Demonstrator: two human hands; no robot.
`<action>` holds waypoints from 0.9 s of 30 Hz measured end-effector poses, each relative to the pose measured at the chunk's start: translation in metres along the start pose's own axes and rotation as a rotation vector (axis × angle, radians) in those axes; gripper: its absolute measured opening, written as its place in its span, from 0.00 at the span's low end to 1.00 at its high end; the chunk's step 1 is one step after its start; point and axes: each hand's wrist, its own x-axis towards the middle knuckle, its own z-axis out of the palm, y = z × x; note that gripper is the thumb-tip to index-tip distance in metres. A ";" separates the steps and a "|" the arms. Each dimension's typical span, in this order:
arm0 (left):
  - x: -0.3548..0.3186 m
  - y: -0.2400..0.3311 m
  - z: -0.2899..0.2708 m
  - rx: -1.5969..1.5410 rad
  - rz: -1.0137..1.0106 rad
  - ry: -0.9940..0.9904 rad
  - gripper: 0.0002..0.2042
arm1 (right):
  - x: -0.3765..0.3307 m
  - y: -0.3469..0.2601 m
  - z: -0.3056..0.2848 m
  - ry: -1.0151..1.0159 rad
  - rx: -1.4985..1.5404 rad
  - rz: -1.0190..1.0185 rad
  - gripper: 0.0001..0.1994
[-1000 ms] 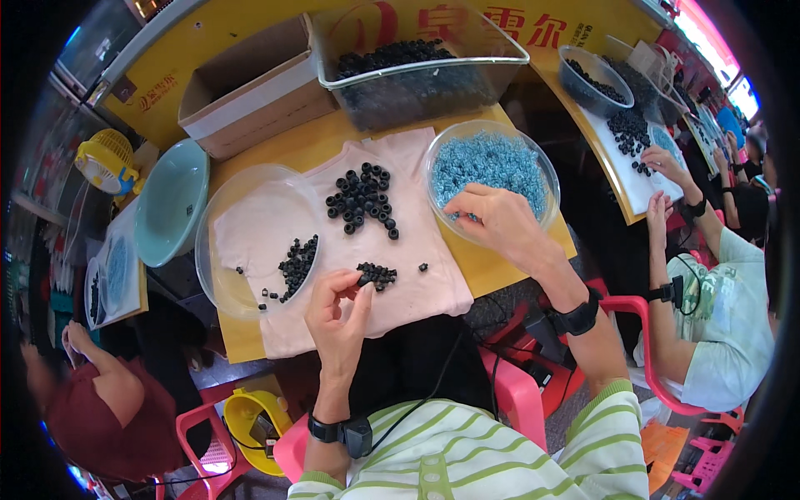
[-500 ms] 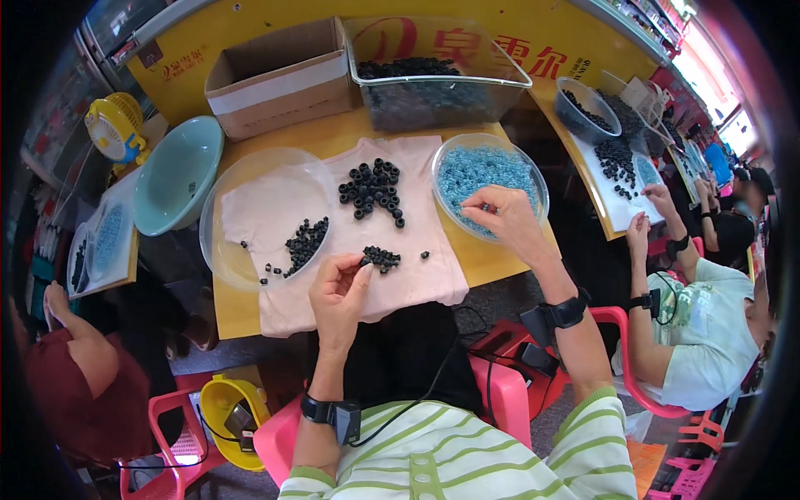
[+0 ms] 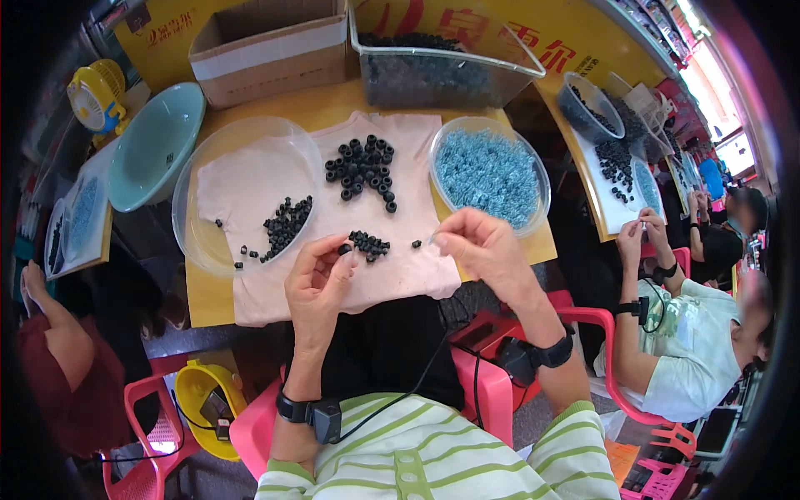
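Note:
My left hand pinches a small black ring between thumb and forefinger, just left of a little heap of black rings on a pink cloth. My right hand hovers over the cloth's right edge, its fingertips closed on a tiny blue piece. Behind that hand stands a clear bowl of blue pieces. A bigger group of black rings lies farther back on the cloth. More black rings lie in a clear bowl on the left.
A clear bin of dark parts and a cardboard box stand at the back of the yellow table. A teal bowl and a yellow fan are at far left. Another person works at the right; a second sits at lower left.
My right hand has come out of the bowl of blue pieces and drawn back toward the cloth, fingers pinched. My left hand has stayed by the small heap of rings.

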 end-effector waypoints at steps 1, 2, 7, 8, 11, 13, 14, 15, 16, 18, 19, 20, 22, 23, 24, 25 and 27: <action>-0.002 0.004 0.002 0.045 0.000 -0.017 0.12 | -0.004 -0.003 0.008 -0.056 0.097 0.107 0.08; -0.002 0.010 0.006 0.065 0.008 -0.057 0.11 | -0.006 -0.001 0.013 -0.111 0.196 0.214 0.08; -0.005 0.014 0.019 0.101 -0.005 -0.133 0.08 | -0.001 0.008 0.025 -0.147 0.320 0.290 0.08; -0.006 0.012 0.020 0.120 -0.008 -0.127 0.08 | 0.000 0.009 0.025 -0.166 0.330 0.296 0.08; -0.006 0.016 0.022 0.241 0.018 -0.125 0.12 | 0.000 0.013 0.028 -0.180 0.335 0.328 0.10; -0.005 0.016 0.025 0.304 0.065 -0.139 0.14 | 0.001 0.015 0.027 -0.175 0.327 0.333 0.11; -0.005 0.014 0.025 0.325 0.109 -0.149 0.15 | 0.002 0.016 0.028 -0.173 0.326 0.328 0.11; -0.005 0.013 0.026 0.346 0.156 -0.159 0.15 | 0.002 0.017 0.028 -0.170 0.325 0.321 0.11; -0.005 0.011 0.027 0.370 0.163 -0.156 0.16 | 0.002 0.018 0.029 -0.160 0.330 0.323 0.11; -0.006 0.010 0.029 0.418 0.180 -0.149 0.16 | 0.002 0.020 0.030 -0.141 0.340 0.325 0.11; -0.008 0.010 0.031 0.457 0.173 -0.131 0.16 | 0.001 0.021 0.030 -0.134 0.342 0.321 0.11; -0.010 0.012 0.034 0.496 0.166 -0.114 0.17 | 0.000 0.022 0.031 -0.127 0.344 0.317 0.11; -0.011 0.011 0.034 0.552 0.176 -0.113 0.17 | 0.000 0.022 0.031 -0.124 0.343 0.318 0.11; -0.010 0.009 0.033 0.566 0.195 -0.129 0.17 | 0.001 0.020 0.031 -0.127 0.339 0.325 0.11; -0.009 0.008 0.032 0.580 0.213 -0.144 0.17 | 0.001 0.020 0.030 -0.131 0.333 0.331 0.11; -0.008 0.008 0.032 0.594 0.231 -0.154 0.17 | 0.001 0.021 0.029 -0.135 0.329 0.331 0.11; -0.006 0.008 0.032 0.621 0.265 -0.174 0.16 | 0.000 0.025 0.026 -0.142 0.319 0.330 0.11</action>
